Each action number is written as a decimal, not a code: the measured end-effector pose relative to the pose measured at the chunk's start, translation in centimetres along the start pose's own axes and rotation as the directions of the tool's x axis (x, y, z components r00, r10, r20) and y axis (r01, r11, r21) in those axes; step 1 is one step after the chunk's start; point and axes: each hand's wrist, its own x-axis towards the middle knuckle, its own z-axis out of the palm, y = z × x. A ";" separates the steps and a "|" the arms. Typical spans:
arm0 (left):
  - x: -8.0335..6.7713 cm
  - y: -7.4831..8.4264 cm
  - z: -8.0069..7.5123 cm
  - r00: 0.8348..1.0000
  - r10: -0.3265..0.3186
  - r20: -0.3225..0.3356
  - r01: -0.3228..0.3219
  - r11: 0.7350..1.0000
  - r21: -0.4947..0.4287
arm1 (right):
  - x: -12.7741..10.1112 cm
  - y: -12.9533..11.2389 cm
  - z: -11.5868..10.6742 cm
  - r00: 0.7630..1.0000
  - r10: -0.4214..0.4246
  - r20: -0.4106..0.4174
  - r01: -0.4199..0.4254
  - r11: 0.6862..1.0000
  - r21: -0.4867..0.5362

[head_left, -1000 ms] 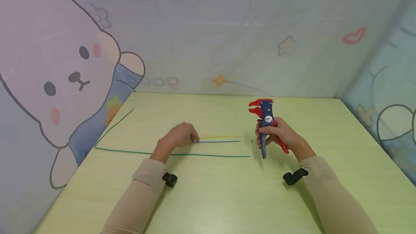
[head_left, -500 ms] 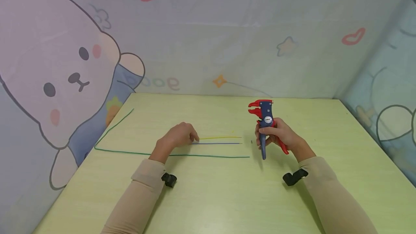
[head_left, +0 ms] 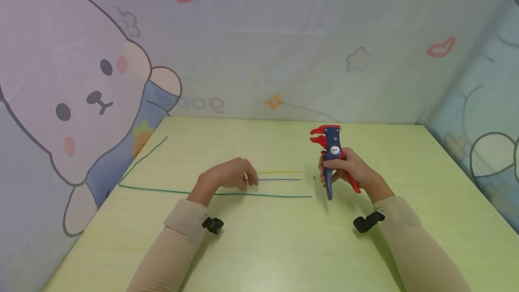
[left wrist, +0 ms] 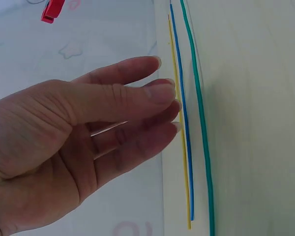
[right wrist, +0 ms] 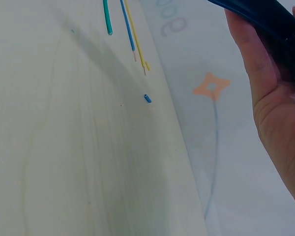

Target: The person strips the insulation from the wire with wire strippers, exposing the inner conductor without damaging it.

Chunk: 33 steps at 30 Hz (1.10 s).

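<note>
My left hand (head_left: 229,175) hovers over the table with its fingers loosely bent and nothing in them. A yellow wire (left wrist: 182,132) and a blue wire (left wrist: 183,98) lie side by side just past its fingertips in the left wrist view. Bare copper shows at the end of both the blue wire (right wrist: 129,29) and the yellow wire (right wrist: 136,37). Nearer the person runs a longer green wire (head_left: 263,195), bent at the far left. My right hand (head_left: 357,170) grips a red and dark blue wire stripper (head_left: 333,141) upright by its handles, its red jaws apart and pointing left.
A short blue piece of insulation (right wrist: 147,98) and a small yellow piece (right wrist: 147,66) lie near the stripped wire ends. A printed cloth backdrop (head_left: 259,48) rises behind the light wooden table (head_left: 275,247).
My left hand has let go of the blue wire, which now rests beside the yellow one, and has shifted slightly right and up off it. My right hand and the wire stripper have stayed put.
</note>
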 end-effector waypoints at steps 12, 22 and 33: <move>0.5 0.4 1.5 0.997 -0.032 0.064 0.029 0.999 0.033 | 0.0 0.0 0.1 1.000 -0.006 0.004 0.006 1.000 -0.001; 1.0 0.4 1.7 0.997 -0.008 0.074 0.003 0.997 0.075 | -0.1 0.0 0.1 1.000 -0.006 -0.003 0.006 1.000 0.010; 0.2 0.4 0.2 0.995 0.100 0.000 -0.100 0.995 -0.018 | -0.1 0.2 -0.4 1.000 -0.005 0.006 0.005 1.000 0.012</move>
